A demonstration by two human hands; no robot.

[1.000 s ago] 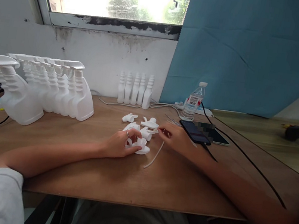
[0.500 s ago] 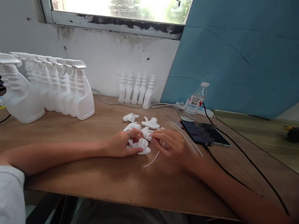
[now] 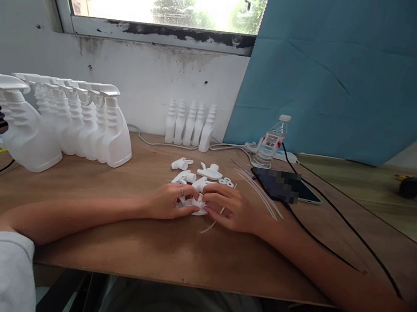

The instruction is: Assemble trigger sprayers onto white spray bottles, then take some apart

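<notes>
A white trigger spray head [image 3: 200, 212] lies low over the table with its round collar facing up. My left hand [image 3: 167, 202], wearing a ring, is closed around its left side. At the collar are the bent fingertips of my right hand [image 3: 230, 207]; whatever they pinch is too small and covered to make out. Just beyond my hands lie more white spray heads [image 3: 210, 171], some partly hidden by my fingers. Small white rings [image 3: 226, 181] sit past my right knuckles. A thin clear tube [image 3: 209, 228] runs out from under my right hand.
Several white spray bottles [image 3: 112, 135] with heads stand at the left. Slim white bottles [image 3: 208, 129] line the wall. To the right are thin tubes [image 3: 265, 196], a phone [image 3: 273, 183], a water bottle [image 3: 269, 147] and black cables [image 3: 361, 243].
My right hand has moved left, from the small rings to the spray head's collar. The rings now show behind it. My left hand keeps its hold in nearly the same place.
</notes>
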